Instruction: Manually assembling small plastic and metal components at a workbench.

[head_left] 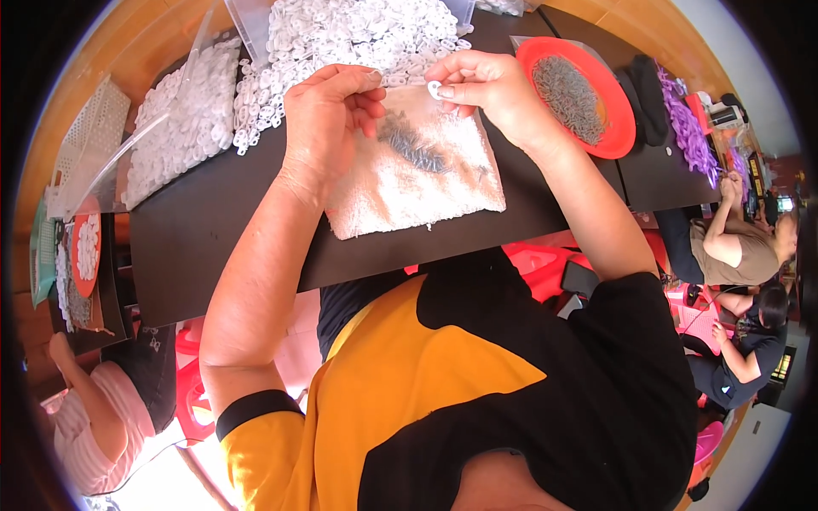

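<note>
While both hands hover above the black table (pixel 213 230), I see the right hand (pixel 490 89) pinching a small white plastic ring (pixel 434 88) between thumb and forefinger, held just over the far edge of a white towel (pixel 417 187). My left hand (pixel 328 119) sits close beside it, its fingers curled and pressed together near the thumb; I cannot tell whether anything is caught between them. On the towel, right under the left fingertips, lies a small heap of dark metal pins (pixel 413 145). Beyond the towel, a big pile of white plastic rings (pixel 341 34) spreads across the far side of the table, and a second pile (pixel 183 119) lies further to the left in a clear tray. To the right of the right hand stands a red bowl (pixel 613 128) filled with more grey metal pins. Purple plastic pieces (pixel 686 132) lie further right on the next table, where other people sit at work.
</note>
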A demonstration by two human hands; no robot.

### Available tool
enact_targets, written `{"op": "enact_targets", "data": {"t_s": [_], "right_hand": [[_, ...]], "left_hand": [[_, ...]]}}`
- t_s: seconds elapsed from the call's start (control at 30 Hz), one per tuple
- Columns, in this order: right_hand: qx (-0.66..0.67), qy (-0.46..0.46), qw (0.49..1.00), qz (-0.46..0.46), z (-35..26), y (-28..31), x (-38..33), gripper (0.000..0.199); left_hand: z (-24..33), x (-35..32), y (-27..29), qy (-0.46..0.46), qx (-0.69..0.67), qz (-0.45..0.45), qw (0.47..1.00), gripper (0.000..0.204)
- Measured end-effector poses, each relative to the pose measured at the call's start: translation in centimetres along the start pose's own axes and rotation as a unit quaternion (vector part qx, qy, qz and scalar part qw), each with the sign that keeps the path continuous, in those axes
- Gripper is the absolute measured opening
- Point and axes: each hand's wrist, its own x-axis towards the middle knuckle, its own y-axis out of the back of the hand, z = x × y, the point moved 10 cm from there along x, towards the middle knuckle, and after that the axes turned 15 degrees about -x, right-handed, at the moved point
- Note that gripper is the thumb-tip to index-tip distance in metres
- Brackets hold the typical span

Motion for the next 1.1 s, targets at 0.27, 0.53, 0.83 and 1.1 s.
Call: {"op": "enact_targets", "data": {"t_s": [0.27, 0.53, 0.83, 1.1], "right_hand": [[-0.434, 0.284, 0.846, 0.124, -5.8, -0.2, -4.0, 0.023], [-0.592, 0.202, 0.767, 0.147, -5.5, -1.4, -3.5, 0.012], [-0.533, 0.186, 0.821, 0.081, -4.9, -3.3, -2.3, 0.013], [0.048, 0.048, 0.995, 0.072, -4.1, 0.4, 1.1, 0.011]], "left_hand": [[0.2, 0.0, 0.1, -0.005, 0.014, 0.002, 1.000, 0.009], [-0.1, 0.1, 0.0, 0.003, 0.055, -0.011, 0.998, 0.012], [-0.2, 0.2, 0.1, 0.005, 0.012, -0.006, 1.000, 0.010], [-0.3, 0.0, -0.2, 0.019, -0.017, -0.026, 0.999, 0.009]]}}
